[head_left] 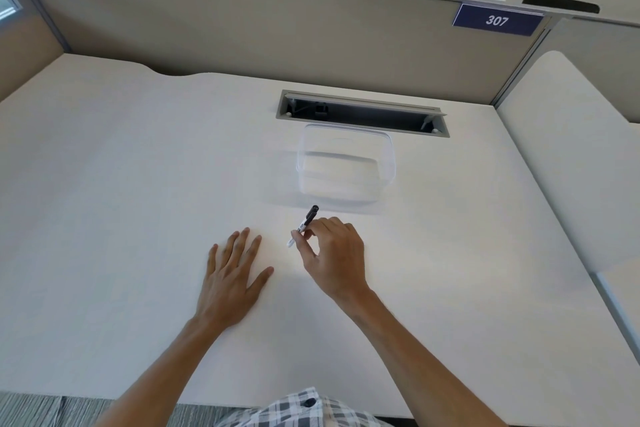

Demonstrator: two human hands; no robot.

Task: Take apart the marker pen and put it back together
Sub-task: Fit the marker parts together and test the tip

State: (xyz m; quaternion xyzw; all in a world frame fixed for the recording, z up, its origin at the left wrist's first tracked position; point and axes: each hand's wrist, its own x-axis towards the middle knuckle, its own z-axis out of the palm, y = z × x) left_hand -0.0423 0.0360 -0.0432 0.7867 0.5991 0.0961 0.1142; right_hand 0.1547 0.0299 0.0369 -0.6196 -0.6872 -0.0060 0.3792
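The right hand [334, 253] has its grip pinched on the marker pen [304, 225], black cap beyond it; the left hand [232, 279] lies flat, fingers spread, on the counter [138, 184] beside it.

Marker pen [303, 225] lies on desk [138, 184], before container [345, 163], between hands.

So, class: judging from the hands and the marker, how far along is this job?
Nothing looks done yet: the marker pen is whole, black cap on. In hand: the right hand pinches its barrel, while the left hand lies flat on the desk. Left: taking it apart and reassembling it.
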